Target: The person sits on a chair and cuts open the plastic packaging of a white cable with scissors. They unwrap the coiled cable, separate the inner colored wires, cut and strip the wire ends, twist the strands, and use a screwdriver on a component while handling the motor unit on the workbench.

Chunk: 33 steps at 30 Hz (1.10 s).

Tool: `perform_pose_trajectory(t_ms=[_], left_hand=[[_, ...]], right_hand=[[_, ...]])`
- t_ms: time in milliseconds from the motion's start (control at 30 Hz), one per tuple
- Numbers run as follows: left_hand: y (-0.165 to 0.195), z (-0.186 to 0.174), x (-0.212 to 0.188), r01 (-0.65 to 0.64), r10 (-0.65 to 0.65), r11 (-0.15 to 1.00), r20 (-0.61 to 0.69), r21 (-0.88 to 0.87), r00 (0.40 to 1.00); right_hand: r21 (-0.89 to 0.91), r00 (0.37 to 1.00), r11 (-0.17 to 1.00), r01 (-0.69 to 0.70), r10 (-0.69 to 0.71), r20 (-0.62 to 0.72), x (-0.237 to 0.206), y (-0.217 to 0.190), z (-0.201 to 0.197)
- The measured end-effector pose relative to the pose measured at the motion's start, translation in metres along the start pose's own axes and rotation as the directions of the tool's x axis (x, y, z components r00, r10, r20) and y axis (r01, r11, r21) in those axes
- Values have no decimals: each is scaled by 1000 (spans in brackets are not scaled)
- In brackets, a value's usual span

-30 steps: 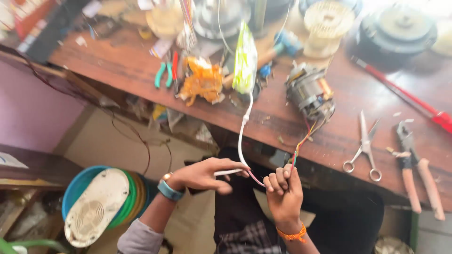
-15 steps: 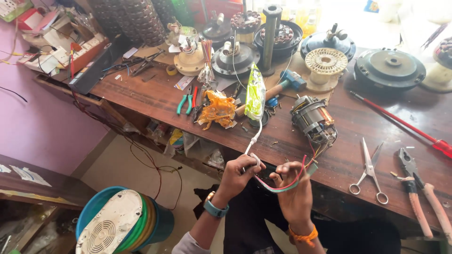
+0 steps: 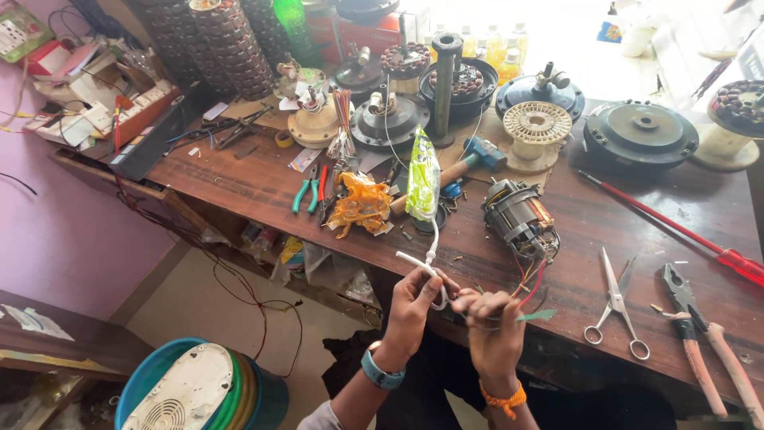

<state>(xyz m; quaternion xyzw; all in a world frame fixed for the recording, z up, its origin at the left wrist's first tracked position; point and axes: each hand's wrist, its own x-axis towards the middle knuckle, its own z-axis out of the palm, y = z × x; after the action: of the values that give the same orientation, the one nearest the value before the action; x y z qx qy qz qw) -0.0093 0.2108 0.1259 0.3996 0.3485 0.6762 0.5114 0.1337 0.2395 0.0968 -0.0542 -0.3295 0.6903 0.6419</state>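
My left hand (image 3: 414, 306) pinches a white sleeve tube (image 3: 420, 265) at the front edge of the wooden workbench (image 3: 263, 187). The tube runs up to a green plastic packet (image 3: 422, 185) lying on the bench. My right hand (image 3: 495, 326) is closed around thin coloured wires (image 3: 529, 283) that lead from a small electric motor (image 3: 519, 216). Both hands are close together, just in front of the motor. A blue watch is on my left wrist and an orange thread on my right.
Scissors (image 3: 617, 306) and pliers (image 3: 700, 338) lie at the right, with a red-handled screwdriver (image 3: 676, 231) behind them. Green and red pliers (image 3: 310, 191) and orange wrapping (image 3: 362, 205) sit left of the packet. Fan stators and winding parts (image 3: 446, 84) crowd the back. A blue tub (image 3: 199, 390) stands below.
My view has tilted up, showing more of the bench's back. Both hands rose to the bench edge and moved closer together, still holding the white tube and the wires.
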Motion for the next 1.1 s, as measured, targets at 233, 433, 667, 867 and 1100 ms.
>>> perform_pose_trajectory(t_ms=[233,433,667,867,1100], left_hand=[[26,-5,20,262,-200,855,181,-447,963],[59,-39,25,330,-309,921,126,-206,943],[59,-102,47,269,-300,913,-58,-306,952],[40,-133,55,235,-340,879,-199,-415,919],[31,-138,59,142,-222,921,-190,-363,956]], right_hand=[[763,974,622,-177,220,46,30,3,30],[647,878,634,-424,462,123,34,17,41],[448,798,700,-555,600,51,46,80,65],[407,741,725,-556,654,-152,41,106,72],[401,757,779,-482,600,-257,14,109,53]])
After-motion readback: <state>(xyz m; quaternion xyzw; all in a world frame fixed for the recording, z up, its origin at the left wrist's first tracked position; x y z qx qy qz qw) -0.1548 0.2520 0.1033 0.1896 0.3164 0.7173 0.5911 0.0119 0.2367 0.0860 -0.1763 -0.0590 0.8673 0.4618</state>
